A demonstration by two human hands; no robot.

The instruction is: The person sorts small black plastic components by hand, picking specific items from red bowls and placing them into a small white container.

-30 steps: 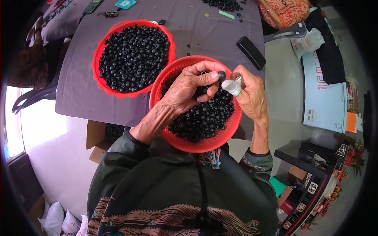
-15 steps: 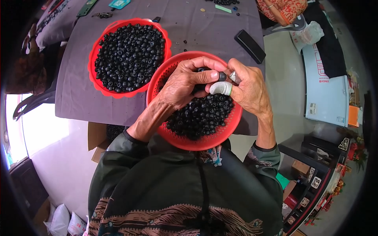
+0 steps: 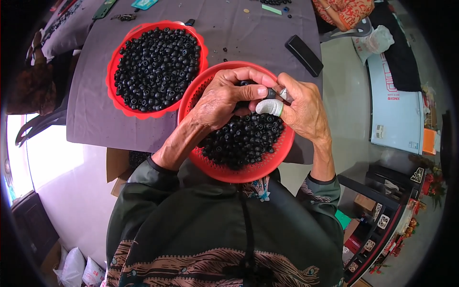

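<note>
Black bead (image 3: 271, 93) is up in front of the person, over the near red basket (image 3: 239, 176), pinched between thumb and index finger of the left hand (image 3: 220, 98); other left fingers curled underneath. Right hand (image 3: 306, 110) just beside it, fingers bent in toward the bead, white thumb cover (image 3: 269, 108) and white finger cover (image 3: 286, 94) on. Cannot tell whether the right fingers grip anything; contact is hidden.

Near basket holds a loose pile of beads (image 3: 241, 141), partly behind the hands; it sits at the edge of the table (image 3: 114, 131), in front of the body. Scalloped red tray (image 3: 111, 79) to its left, on the purple-grey cloth, heaped with similar beads. Dark oblong case (image 3: 304, 56) near the table's right edge; pale green strip (image 3: 271, 9) farther back. Co-worker's orange patterned sleeve (image 3: 356, 12) at upper right.
</note>
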